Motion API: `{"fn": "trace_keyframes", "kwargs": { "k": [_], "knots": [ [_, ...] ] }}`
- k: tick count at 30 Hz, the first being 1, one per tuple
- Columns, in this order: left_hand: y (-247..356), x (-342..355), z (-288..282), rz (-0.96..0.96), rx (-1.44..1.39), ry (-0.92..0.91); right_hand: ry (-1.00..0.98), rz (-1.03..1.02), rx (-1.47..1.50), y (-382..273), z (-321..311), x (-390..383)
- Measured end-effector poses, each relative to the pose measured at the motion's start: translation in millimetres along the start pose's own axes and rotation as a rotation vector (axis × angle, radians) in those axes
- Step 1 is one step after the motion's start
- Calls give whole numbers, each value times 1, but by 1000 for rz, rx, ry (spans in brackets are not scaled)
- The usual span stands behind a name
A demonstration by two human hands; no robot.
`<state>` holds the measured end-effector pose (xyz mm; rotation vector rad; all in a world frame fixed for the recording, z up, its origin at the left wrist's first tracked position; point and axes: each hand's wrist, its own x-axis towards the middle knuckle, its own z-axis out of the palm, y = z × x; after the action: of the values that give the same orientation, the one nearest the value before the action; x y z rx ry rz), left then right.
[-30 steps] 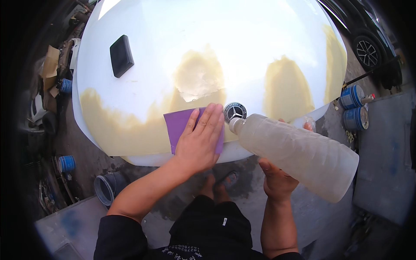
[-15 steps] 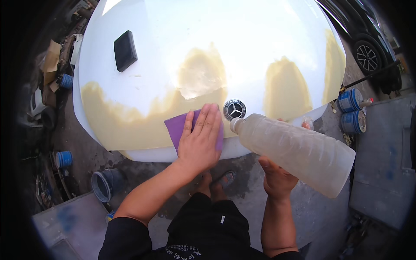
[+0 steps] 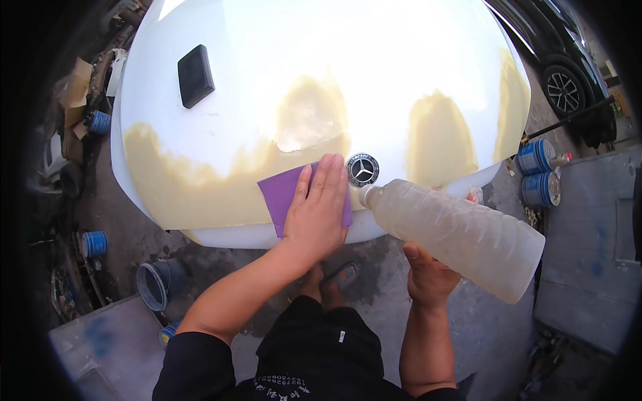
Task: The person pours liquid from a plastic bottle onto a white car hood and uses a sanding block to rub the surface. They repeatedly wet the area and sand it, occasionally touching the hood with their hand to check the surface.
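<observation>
My left hand (image 3: 317, 210) holds a sheet of purple sandpaper (image 3: 275, 190) against the front edge of a white car hood (image 3: 251, 63), its fingers stretched over the sheet. My right hand (image 3: 431, 275) is closed round the underside of a cloudy plastic bottle (image 3: 461, 234). The bottle lies tilted, its mouth toward the round black-and-silver emblem (image 3: 362, 170), just right of the left hand. Yellowish filler patches (image 3: 441, 137) spread along the hood's front. Above the left hand, one patch (image 3: 307, 123) looks wet and shiny.
A black sanding block (image 3: 195, 76) rests on the hood at the upper left. Blue-and-white cans (image 3: 535, 157) stand on the floor at right, near a dark car (image 3: 568, 80). A grey bucket (image 3: 155, 284) lies at lower left, beside a grey panel (image 3: 117, 341).
The left hand and the sandpaper have shifted slightly to the right, toward the emblem. The bottle stays in my right hand, almost in the same place. The whole view has moved a little.
</observation>
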<state>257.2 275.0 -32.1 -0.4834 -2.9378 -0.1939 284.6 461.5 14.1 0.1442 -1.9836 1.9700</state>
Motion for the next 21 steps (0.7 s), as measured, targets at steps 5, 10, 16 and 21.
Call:
{"fn": "trace_keyframes", "kwargs": {
  "k": [5, 10, 16, 21],
  "knots": [
    [-11, -34, -11, 169, 82, -102, -11, -3, 46, -2, 1, 0],
    [-87, -13, -60, -63, 189, -22, -18, -34, 13, -6, -5, 6],
    [-122, 23, -77, -164, 122, 253, 5, -36, 47, -9, 5, 8],
    [-30, 2, -37, -694, -1337, -73, 39, 14, 9, -18, 3, 7]
  ]
}}
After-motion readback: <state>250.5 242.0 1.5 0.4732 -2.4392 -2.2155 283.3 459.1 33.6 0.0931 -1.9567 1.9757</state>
